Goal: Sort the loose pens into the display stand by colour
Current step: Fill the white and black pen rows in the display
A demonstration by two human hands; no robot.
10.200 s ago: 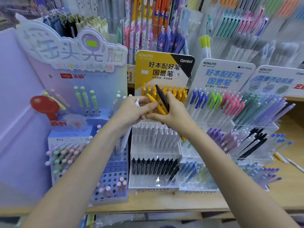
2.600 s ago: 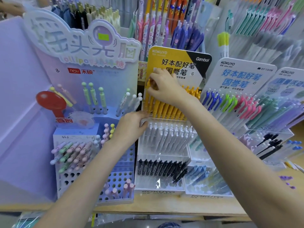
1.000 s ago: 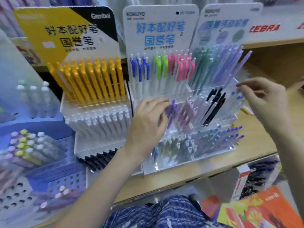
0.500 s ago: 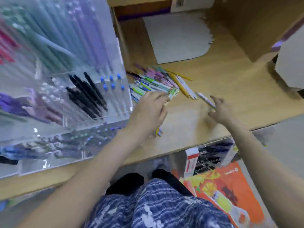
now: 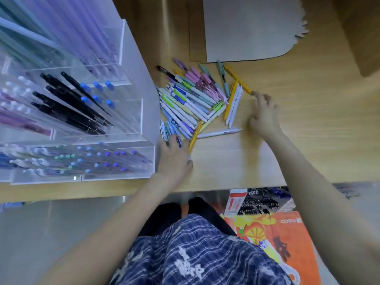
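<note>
I'm looking down on the wooden shelf (image 5: 287, 153); everything else I place against the heap of loose pens (image 5: 193, 103) lying on it. Biggest item is the clear acrylic display stand (image 5: 131, 120), directly left of the heap and nearly touching it, with tiered compartments: black pens (image 5: 67, 103) and blue-capped pens (image 5: 96, 93) in the middle tier, purple and blue ones in the lowest tier, contents of the upper tiers too blurred to sort out. Behind the heap, a flat grey card sheet (image 5: 246, 27) lies on the shelf, its near edge just touching the farthest pens. Below the shelf edge, on the near side of the heap, I see a blue plaid garment (image 5: 195, 254) and an orange printed bag (image 5: 277, 239). The heap itself is a mixed fan of white, green, blue, pink, purple and yellow pens, a few lying apart on its right side. My left hand (image 5: 174, 159) rests flat on the shelf at the heap's near-left corner, fingers extended and reaching the nearest pens, a yellow pen (image 5: 194, 136) just beside its fingertips; I see nothing gripped in it. My right hand (image 5: 263, 116) is just right of the heap, fingers loosely spread, fingertips at the near end of another yellow pen (image 5: 238, 81) lying apart; motion blur there, so I cannot tell whether it is pinching that pen or only touching it.
</note>
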